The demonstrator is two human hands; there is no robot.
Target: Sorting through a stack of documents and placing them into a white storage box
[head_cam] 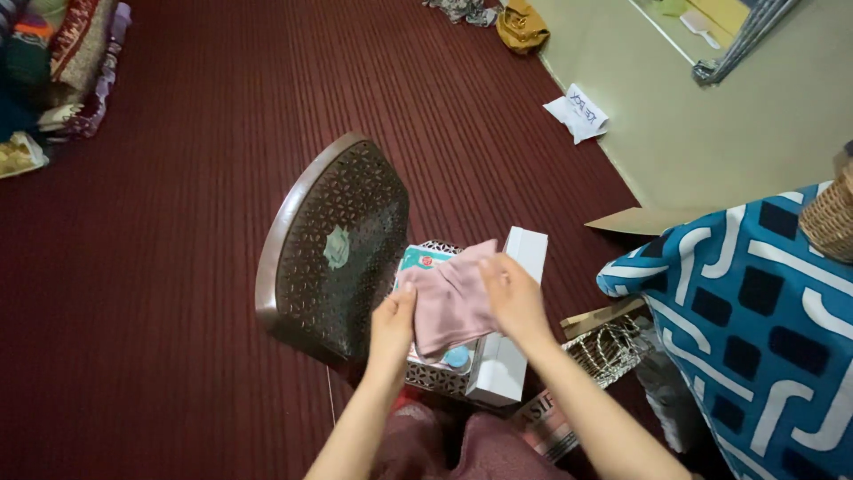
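Note:
A folded dusty-pink cloth [449, 298] lies over items on the seat of a brown plastic chair [329, 240]. My left hand [394, 322] grips its lower left edge. My right hand [513, 296] holds its right side. Under the cloth are a long white box [508, 356] and a light blue package [418, 259], partly hidden. The chair's perforated backrest tilts away from me toward the left.
Dark red ribbed carpet [195, 267] covers the floor. A blue-and-white patterned cushion [755, 329] sits at right with a wicker basket [831, 218] on it. A small wire basket [609, 347] lies beside the chair. White paper [577, 114] lies on bare floor. Folded fabrics [53, 62] are piled top left.

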